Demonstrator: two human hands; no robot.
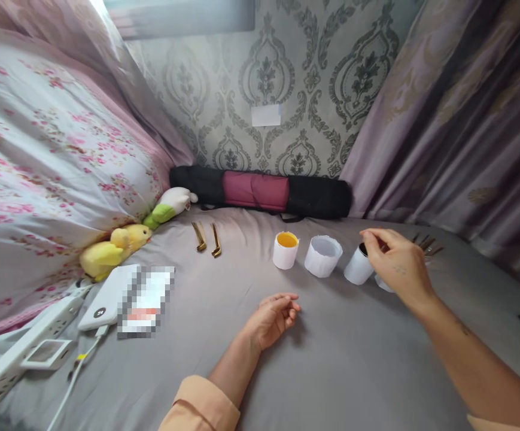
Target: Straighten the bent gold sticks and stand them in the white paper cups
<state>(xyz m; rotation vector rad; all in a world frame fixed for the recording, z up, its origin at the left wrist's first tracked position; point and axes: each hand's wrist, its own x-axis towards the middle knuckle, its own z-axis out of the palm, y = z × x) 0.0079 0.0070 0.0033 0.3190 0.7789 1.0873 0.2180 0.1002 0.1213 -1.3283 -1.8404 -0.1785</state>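
My right hand [397,263] is held over a white cylindrical cup with a dark inside [357,267], thumb and fingertips pinched together at its rim. Whatever is between those fingertips is too small or hidden to make out. My left hand [277,320] rests on the grey sheet, palm partly up, its fingers loosely curled and holding nothing visible. To the left of the dark-lined cup stand a wide white cup [323,257] and a white cup with a yellow inside [285,251]. Another white container [384,283] is mostly hidden behind my right hand, near several thin brownish sticks [429,244].
Two small groups of gold-coloured, bent metal pieces [199,237] lie left of the cups. A white power bank [109,296], a power strip [30,347] and a yellow plush duck [116,248] are at left. A long black and maroon bag [255,191] lies against the wall.
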